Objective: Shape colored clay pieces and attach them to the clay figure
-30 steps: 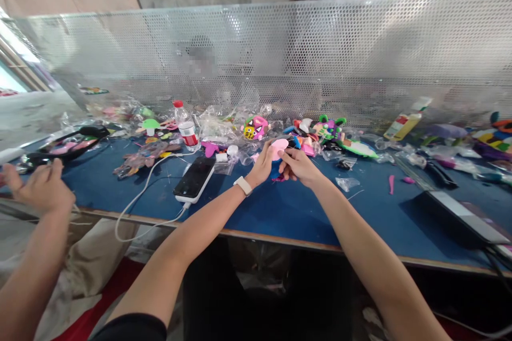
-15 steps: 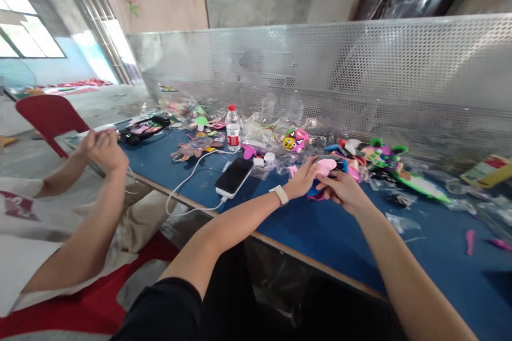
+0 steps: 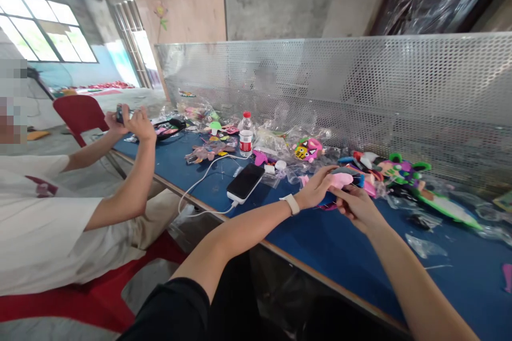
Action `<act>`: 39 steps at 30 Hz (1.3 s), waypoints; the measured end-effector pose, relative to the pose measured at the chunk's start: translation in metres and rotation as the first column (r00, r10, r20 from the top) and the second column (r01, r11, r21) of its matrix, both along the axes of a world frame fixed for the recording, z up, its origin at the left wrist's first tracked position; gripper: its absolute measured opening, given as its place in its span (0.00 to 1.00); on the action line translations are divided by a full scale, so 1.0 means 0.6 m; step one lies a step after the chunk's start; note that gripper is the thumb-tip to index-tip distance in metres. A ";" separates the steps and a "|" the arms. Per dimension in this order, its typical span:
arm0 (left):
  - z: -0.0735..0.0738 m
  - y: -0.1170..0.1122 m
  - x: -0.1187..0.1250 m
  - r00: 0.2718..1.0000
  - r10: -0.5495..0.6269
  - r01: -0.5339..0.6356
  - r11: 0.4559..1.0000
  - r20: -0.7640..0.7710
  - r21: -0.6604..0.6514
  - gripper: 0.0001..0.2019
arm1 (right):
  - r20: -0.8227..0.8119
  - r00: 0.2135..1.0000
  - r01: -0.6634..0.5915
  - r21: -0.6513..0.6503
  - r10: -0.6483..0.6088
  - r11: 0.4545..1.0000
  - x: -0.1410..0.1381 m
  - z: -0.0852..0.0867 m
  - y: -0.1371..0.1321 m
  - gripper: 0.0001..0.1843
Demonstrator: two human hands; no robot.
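A soft-looking pink piece (image 3: pixel 341 180) is held between my two hands above the blue table; its exact kind cannot be made out. My left hand (image 3: pixel 318 190), with a pale band at the wrist, is closed on its left side. Fingers of my right hand (image 3: pixel 357 206) pinch its lower edge, and they partly hide it. Right behind my hands lie blue, grey and pink pieces. A magenta piece (image 3: pixel 330 206) shows below my fingers.
A phone (image 3: pixel 245 182) on a white power bank has a white cable attached. Behind stand a bottle (image 3: pixel 245 136) and a yellow-and-pink toy face (image 3: pixel 308 149). Green toy pieces (image 3: pixel 448 208) and plastic bags lie right. A co-worker's hands (image 3: pixel 134 121) hold a small dark object.
The view has swung slightly left, so everything sits further right. My hands keep the pink piece in much the same grip. The co-worker's hands have risen and parted, showing a dark object.
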State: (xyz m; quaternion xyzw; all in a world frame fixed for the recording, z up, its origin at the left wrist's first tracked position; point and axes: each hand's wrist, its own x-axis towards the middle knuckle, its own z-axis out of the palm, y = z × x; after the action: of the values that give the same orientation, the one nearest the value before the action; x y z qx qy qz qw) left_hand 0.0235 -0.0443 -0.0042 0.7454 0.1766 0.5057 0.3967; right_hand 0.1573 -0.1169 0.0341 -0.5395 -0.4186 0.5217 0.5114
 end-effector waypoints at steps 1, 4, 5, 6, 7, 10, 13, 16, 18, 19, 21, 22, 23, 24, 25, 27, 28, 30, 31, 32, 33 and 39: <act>0.001 -0.001 0.000 1.000 -0.004 0.004 1.000 -0.001 0.007 0.25 | 0.005 1.000 0.011 -0.001 -0.011 1.000 0.000 -0.001 0.000 0.33; 0.002 -0.001 -0.001 1.000 0.001 -0.001 1.000 -0.027 0.007 0.26 | 0.014 1.000 0.022 -0.019 -0.022 1.000 -0.002 0.000 0.001 0.33; 0.002 -0.001 0.000 0.999 0.006 -0.006 1.000 -0.038 0.003 0.25 | 0.017 1.000 0.022 -0.026 -0.022 0.999 -0.002 0.000 0.000 0.33; 0.001 0.000 0.001 0.999 0.011 -0.011 1.000 -0.046 -0.001 0.24 | 0.020 1.000 0.021 -0.030 -0.020 0.999 -0.002 0.001 0.000 0.33; 0.000 0.001 0.002 0.999 0.016 -0.016 1.000 -0.051 -0.004 0.23 | 0.020 1.000 0.017 -0.029 -0.016 0.999 -0.002 0.002 0.000 0.33; -0.003 0.003 0.005 0.999 0.019 -0.019 1.000 -0.045 -0.008 0.21 | 0.009 1.000 0.005 -0.006 -0.005 1.000 -0.002 0.002 -0.001 0.34; -0.003 0.002 0.006 0.999 0.024 -0.025 0.999 -0.035 -0.022 0.21 | -0.009 1.000 0.002 0.007 -0.002 1.000 -0.002 0.001 -0.001 0.34; -0.002 0.001 0.005 0.999 0.033 -0.034 0.999 -0.033 -0.030 0.21 | -0.036 0.999 0.008 0.007 -0.008 1.000 -0.005 0.001 -0.001 0.36; -0.001 0.002 0.004 0.999 0.033 -0.035 0.999 -0.042 -0.042 0.21 | -0.058 0.998 0.018 0.018 -0.017 1.000 -0.008 0.001 0.000 0.37; 0.000 0.001 0.003 0.998 0.032 -0.034 0.998 -0.049 -0.053 0.21 | -0.067 0.998 0.019 0.029 -0.017 0.999 -0.009 0.000 0.000 0.37; 0.001 0.000 0.002 0.998 0.031 -0.036 0.997 -0.059 -0.073 0.22 | -0.077 0.997 0.008 0.060 -0.004 0.998 -0.009 -0.002 0.000 0.37; 0.001 0.000 0.001 0.998 0.032 -0.037 0.996 -0.061 -0.076 0.23 | -0.077 0.997 -0.001 0.075 0.006 0.997 -0.009 -0.003 0.000 0.37; 0.002 -0.001 0.001 0.998 0.033 -0.038 0.997 -0.061 -0.073 0.23 | -0.074 0.997 -0.011 0.086 0.017 0.996 -0.009 -0.005 0.000 0.36; 0.003 -0.002 0.000 0.998 0.034 -0.038 0.997 -0.060 -0.065 0.24 | -0.071 0.997 -0.016 0.094 0.022 0.995 -0.008 -0.006 0.001 0.36; 0.004 -0.003 -0.001 0.998 0.036 -0.039 0.998 -0.058 -0.055 0.24 | -0.070 0.997 -0.018 0.098 0.025 0.995 -0.008 -0.007 0.001 0.36; 0.005 -0.004 -0.002 0.998 0.037 -0.040 0.999 -0.059 -0.037 0.24 | -0.075 0.997 -0.019 0.101 0.027 0.995 -0.008 -0.009 0.002 0.36; 0.005 -0.005 -0.002 0.997 0.040 -0.042 0.999 -0.060 -0.033 0.23 | -0.081 0.996 -0.018 0.102 0.026 0.995 -0.009 -0.009 0.002 0.36; 0.006 -0.005 -0.003 0.997 0.045 -0.047 0.998 -0.062 -0.029 0.24 | -0.094 0.995 -0.017 0.103 0.027 0.995 -0.010 -0.008 0.002 0.36; 0.006 -0.005 -0.003 0.997 0.046 -0.048 0.998 -0.064 -0.031 0.24 | -0.100 0.995 -0.017 0.105 0.028 0.994 -0.011 -0.007 0.002 0.36; 0.006 -0.005 -0.003 0.997 0.047 -0.050 0.998 -0.067 -0.035 0.25 | -0.105 0.994 -0.014 0.107 0.026 0.994 -0.012 -0.006 0.002 0.36; 0.006 -0.005 -0.004 0.996 0.048 -0.051 0.998 -0.072 -0.042 0.26 | -0.111 0.994 -0.011 0.111 0.023 0.994 -0.013 -0.005 0.002 0.36; 0.007 -0.008 -0.004 0.997 0.049 -0.053 0.997 -0.065 -0.059 0.28 | -0.176 0.984 0.003 0.184 0.030 0.983 -0.014 -0.002 -0.002 0.35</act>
State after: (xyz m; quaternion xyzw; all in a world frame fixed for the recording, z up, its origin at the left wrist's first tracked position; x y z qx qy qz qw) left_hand 0.0210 -0.0494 -0.0002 0.7439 0.2236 0.4862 0.4002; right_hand 0.1489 -0.1180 0.0326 -0.4385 -0.4211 0.5303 0.5909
